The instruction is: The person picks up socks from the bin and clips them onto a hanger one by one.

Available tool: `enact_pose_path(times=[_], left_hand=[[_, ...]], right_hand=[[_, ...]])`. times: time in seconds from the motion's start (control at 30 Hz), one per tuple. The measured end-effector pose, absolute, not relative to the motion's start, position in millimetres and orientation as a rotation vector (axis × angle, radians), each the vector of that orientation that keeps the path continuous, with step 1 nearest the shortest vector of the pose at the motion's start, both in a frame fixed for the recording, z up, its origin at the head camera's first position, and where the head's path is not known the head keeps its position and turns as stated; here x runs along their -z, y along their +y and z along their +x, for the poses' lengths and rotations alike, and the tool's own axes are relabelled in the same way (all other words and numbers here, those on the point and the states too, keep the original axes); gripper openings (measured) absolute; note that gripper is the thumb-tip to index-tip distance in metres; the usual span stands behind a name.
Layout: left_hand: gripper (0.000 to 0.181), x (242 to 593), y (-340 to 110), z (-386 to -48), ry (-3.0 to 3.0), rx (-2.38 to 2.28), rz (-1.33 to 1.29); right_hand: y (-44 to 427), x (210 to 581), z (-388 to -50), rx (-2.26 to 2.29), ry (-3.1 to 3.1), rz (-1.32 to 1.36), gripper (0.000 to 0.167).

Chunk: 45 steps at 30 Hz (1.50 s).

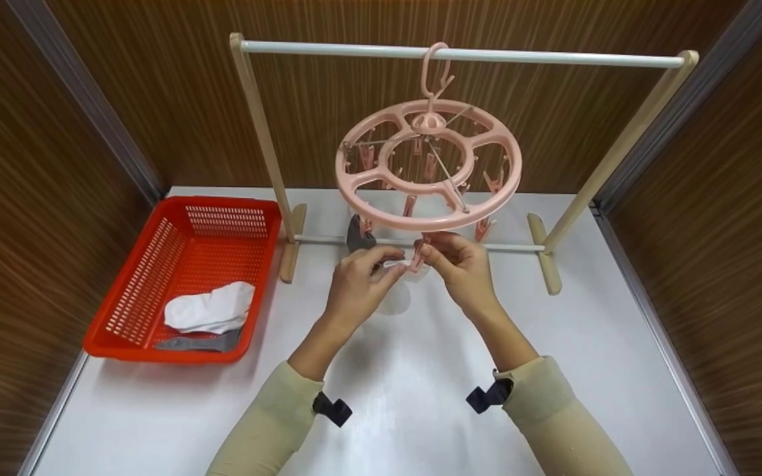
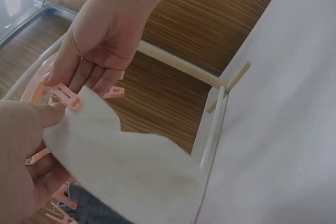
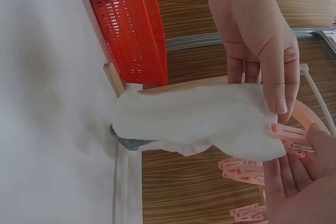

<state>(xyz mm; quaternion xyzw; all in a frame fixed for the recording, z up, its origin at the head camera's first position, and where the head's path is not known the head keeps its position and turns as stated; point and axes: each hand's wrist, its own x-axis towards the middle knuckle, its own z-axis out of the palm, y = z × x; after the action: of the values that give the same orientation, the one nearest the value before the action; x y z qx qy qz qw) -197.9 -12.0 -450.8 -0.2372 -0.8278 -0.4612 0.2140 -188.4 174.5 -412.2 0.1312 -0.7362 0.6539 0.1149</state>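
A white sock (image 2: 131, 166) hangs by its cuff from a pink clothespin (image 3: 287, 132), one of those on the round pink drying hanger (image 1: 348, 182). My left hand (image 1: 359, 281) pinches the sock's cuff edge beside the clip, thumb against the fabric. With thumb and fingers, my right hand (image 1: 465, 268) grips the clothespin, whose tips lie over the cuff. Seen from the right wrist, the sock spans the gap toward a dark grey patch (image 3: 131, 142) at its far end. A dark grey sock (image 1: 358, 235) hangs from the hanger left of my hands.
The hanger hooks over the white rail (image 1: 335, 49) of a wooden-legged rack, with several loose pink clips dangling. On the left stands a red basket (image 1: 106, 330) holding a white sock (image 1: 209, 309) and a grey sock (image 1: 202, 342). Wood-patterned panels enclose the white table (image 1: 421, 423).
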Motion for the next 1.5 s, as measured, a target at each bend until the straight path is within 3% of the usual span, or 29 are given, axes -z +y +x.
enact_pose_path(times=[0.33,0.6,0.73,0.83,1.2,1.5], left_hand=[[0.017,431.9,-12.0,-201.6,-2.041,0.955,-0.728],[0.042,419.7,-2.6,-214.4,-2.071,0.685,-0.831],[0.046,416.8,0.5,-220.9,-2.135,0.599,-0.867],[0.044,414.3,0.6,-224.5,-2.191,0.557,-0.864],[0.046,411.1,-1.7,-228.6,-2.254,0.489,-0.861],[0.040,414.5,-5.6,-229.3,-2.202,0.493,-0.864]], right_hand=[[175.6,413.9,-185.4,-1.983,-2.155,0.361,0.024],[175.4,413.1,-184.6,-1.969,-2.178,0.335,0.026],[179.0,429.3,-194.3,-1.989,-2.156,0.343,0.028],[182.3,439.5,-199.9,-1.999,-2.155,0.350,0.029],[181.8,412.8,-181.8,-1.983,-2.207,0.364,0.032],[192.4,407.9,-171.8,-1.701,-2.195,0.457,0.027]])
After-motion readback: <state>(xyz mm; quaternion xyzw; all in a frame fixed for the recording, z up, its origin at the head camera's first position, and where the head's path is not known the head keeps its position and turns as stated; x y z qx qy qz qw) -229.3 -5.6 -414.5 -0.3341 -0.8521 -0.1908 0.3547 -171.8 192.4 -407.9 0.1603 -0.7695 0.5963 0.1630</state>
